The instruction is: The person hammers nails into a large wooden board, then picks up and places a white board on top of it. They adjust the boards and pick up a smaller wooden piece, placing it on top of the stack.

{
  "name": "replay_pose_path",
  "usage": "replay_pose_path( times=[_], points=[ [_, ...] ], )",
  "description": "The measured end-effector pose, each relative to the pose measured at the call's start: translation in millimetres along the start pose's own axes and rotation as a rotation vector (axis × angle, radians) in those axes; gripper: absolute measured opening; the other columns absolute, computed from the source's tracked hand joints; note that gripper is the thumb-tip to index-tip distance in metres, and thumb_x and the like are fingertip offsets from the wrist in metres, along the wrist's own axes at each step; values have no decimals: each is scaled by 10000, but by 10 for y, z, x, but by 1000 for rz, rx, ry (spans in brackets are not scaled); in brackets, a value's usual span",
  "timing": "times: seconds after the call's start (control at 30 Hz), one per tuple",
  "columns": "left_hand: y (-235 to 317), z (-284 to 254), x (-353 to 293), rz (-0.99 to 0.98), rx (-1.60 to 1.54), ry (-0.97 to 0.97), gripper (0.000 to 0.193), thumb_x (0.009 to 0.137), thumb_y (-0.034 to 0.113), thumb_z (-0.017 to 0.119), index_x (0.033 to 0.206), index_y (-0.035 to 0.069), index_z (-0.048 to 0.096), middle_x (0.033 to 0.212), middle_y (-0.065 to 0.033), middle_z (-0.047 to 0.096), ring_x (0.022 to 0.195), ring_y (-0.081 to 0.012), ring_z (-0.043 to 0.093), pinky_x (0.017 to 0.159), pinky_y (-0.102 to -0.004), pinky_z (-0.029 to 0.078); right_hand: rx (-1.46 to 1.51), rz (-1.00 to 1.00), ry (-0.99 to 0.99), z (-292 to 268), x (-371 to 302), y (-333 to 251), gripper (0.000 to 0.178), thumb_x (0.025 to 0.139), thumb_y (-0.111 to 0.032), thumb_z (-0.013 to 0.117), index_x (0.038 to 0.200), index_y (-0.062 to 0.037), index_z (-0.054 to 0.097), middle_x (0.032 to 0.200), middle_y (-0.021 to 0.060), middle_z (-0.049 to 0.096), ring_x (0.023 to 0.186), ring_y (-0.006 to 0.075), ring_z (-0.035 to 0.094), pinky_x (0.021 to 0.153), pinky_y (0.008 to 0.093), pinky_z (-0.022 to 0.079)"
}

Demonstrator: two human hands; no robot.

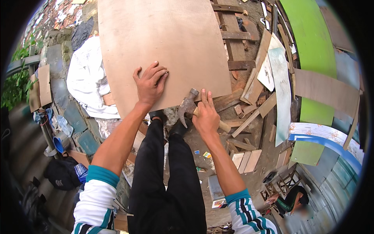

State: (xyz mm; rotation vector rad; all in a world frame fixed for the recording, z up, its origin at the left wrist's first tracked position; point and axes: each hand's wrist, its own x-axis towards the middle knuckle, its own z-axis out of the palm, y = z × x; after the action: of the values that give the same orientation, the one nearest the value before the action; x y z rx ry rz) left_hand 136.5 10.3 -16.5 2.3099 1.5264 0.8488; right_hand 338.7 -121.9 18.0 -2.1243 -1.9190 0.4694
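Note:
My left hand (151, 85) rests over a large, thin plywood sheet (163, 35) near its front edge. Its thumb and forefinger are pinched together, and a tiny dark speck shows at their tips, too small to name. A claw hammer (188, 106) with a worn metal head and wooden handle is held in my right hand (206, 117), just off the sheet's near right corner. Two fingers of that hand stretch forward while the others wrap the handle. The hammer's claw points down toward my legs.
A slatted wooden frame (236, 35) shows beyond the sheet's right edge. Wood offcuts (257, 89) litter the ground at right. White cloth (87, 78) lies left of the sheet, on a low block wall (72, 113). Another person (292, 201) is low at the far right.

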Motion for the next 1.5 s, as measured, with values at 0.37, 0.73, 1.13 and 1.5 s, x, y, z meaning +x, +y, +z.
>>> replay_pose_path(
  times=[0.37, 0.73, 1.13, 1.5],
  points=[
    [14, -40, 19, -20, -16, -14, 87, 875, 170, 761, 956, 191, 738, 1067, 75, 723, 1247, -169, 610, 1081, -480, 253, -30, 21, -38, -21, 32, -57, 162, 736, -30, 718, 785, -40, 564, 1472, 134, 550, 1382, 331, 500, 898, 396, 592],
    [35, -28, 26, 10, 36, 6, 119, 853, 209, 778, 954, 208, 715, 1062, 98, 690, 1231, -136, 595, 1060, -523, 280, -16, 33, -81, -85, 62, -56, 170, 733, -44, 724, 824, -31, 581, 1487, 135, 533, 1395, 327, 483, 933, 407, 574],
    [68, -34, 29, 3, 74, 0, 131, 834, 223, 785, 934, 219, 702, 1068, 102, 676, 1241, -148, 584, 1065, -565, 275, 641, 321, -168, -443, 479, -603, 260, 912, -226, 721, 944, 15, 629, 629, 129, 599, 535, 268, 608, 553, 378, 497],
    [45, -68, -4, -26, 33, -27, 166, 809, 218, 785, 950, 206, 699, 1098, 99, 673, 1271, -156, 564, 1069, -598, 269, 635, 148, -16, -196, 665, -815, 204, 937, -186, 675, 874, 7, 677, 665, 138, 654, 546, 248, 610, 544, 386, 461]
  ],
)
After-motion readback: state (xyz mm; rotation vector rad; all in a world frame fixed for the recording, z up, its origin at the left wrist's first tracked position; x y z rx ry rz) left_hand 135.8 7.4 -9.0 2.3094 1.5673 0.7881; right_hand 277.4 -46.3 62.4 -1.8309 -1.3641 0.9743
